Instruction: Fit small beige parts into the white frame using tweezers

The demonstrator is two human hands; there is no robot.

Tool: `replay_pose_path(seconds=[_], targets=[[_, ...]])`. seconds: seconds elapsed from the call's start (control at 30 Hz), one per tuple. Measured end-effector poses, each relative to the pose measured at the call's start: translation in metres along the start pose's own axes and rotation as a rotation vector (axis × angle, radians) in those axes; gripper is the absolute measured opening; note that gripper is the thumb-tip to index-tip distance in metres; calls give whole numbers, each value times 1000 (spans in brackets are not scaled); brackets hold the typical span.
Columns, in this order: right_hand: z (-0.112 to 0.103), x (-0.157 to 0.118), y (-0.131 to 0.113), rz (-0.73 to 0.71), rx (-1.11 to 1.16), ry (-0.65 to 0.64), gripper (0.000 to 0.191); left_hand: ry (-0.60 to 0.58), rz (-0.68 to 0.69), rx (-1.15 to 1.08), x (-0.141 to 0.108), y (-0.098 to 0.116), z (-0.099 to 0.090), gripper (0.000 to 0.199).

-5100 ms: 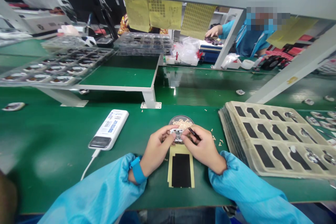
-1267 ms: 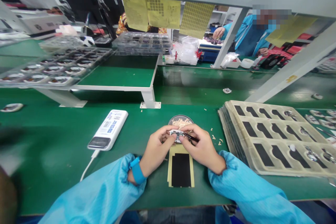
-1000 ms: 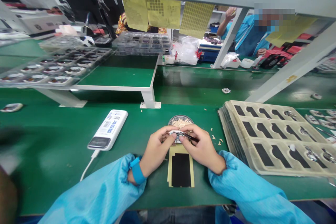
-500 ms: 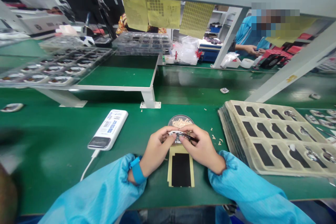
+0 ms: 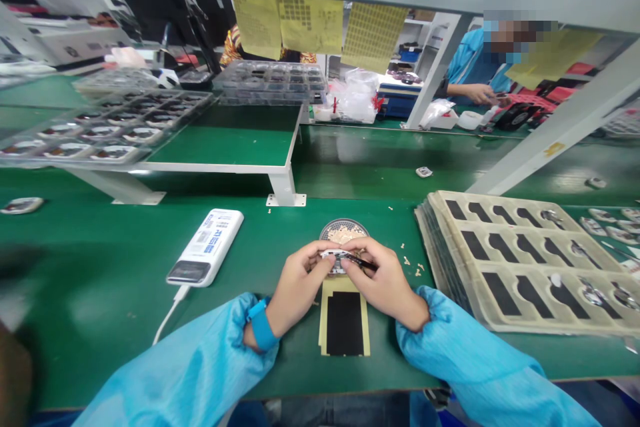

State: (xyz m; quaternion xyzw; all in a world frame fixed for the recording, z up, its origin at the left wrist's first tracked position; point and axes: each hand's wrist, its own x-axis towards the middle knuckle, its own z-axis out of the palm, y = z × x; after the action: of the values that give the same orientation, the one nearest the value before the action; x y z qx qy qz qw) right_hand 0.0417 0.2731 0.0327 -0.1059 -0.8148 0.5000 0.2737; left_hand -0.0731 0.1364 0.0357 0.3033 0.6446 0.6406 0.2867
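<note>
My left hand (image 5: pixel 303 279) is closed on a small white housing (image 5: pixel 337 262) with dark and metallic parts inside, thumb on its near face. My right hand (image 5: pixel 383 277) steadies the housing's other side with its fingertips. Across that hand lies a pair of slim black tweezers (image 5: pixel 367 263), tip over the housing; the fingers hide part of them. Just beyond the hands stands a round dish (image 5: pixel 327 228) of small pale pieces. Beneath them on the bench is a black sheet on yellow backing paper (image 5: pixel 345 323).
A white power bank (image 5: pixel 213 240) with a cable lies left. On the right, stacked cream trays (image 5: pixel 493 321) hold black strips and shiny parts. A low green shelf (image 5: pixel 235 140) bears trays of white housings. Small pale bits lie scattered. A co-worker's hand (image 5: pixel 477 93) is at the back right.
My hands, the housing and the tweezers hold almost the same place. At the back right, the co-worker's hands have shifted slightly.
</note>
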Motion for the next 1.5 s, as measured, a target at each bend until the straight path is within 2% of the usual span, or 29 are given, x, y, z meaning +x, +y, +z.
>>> replay_pose_path(seconds=[0.47,1.13,1.5], targets=[[-1,0,4,-1,25,-41,18,9,-9,-3,-1,1,0,23],[-2,1,5,-25,-40,-24,14,20,2,-7,-1,-1,1,20],[-3,3,3,-16,-31,-20,13,-44,-53,-69,-1,-1,1,28]])
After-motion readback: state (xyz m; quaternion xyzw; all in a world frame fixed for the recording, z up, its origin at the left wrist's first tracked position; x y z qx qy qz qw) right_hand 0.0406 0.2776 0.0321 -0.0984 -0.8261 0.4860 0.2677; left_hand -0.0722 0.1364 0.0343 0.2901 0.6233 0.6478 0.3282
